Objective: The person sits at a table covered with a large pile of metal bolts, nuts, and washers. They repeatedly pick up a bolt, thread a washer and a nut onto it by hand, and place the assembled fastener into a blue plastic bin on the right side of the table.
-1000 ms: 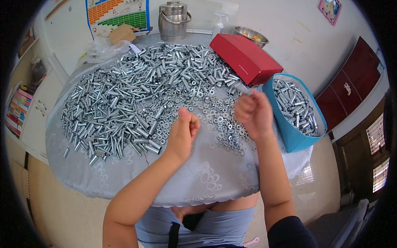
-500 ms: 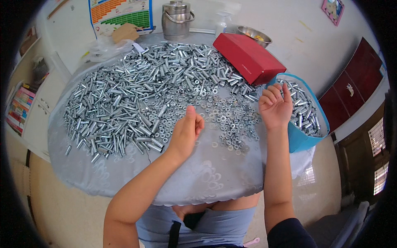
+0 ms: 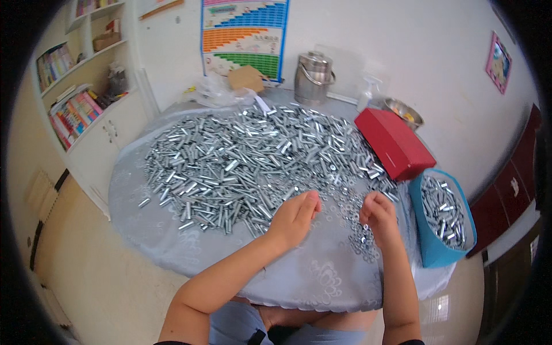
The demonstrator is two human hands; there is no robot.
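My left hand is closed, thumb on top, above the near edge of a big pile of silvery metal tubes. Whatever its fingers wrap round is hidden. To its right my right hand has its fingers curled in over the scattered metal washers; I cannot make out anything inside them. The two hands are apart, with washers and grey tablecloth between them. Right of my right hand stands a light-blue fabric bin holding many metal tubes.
A red box lies behind the bin. At the back of the table are a steel canister, a spray bottle, a steel bowl, a plastic bag and brown paper. A bookshelf stands left.
My right hand has left the blue bin's edge, moved in over the washers, and its fingers have curled. My left hand stays closed. The view has turned, shifting the scene right and down.
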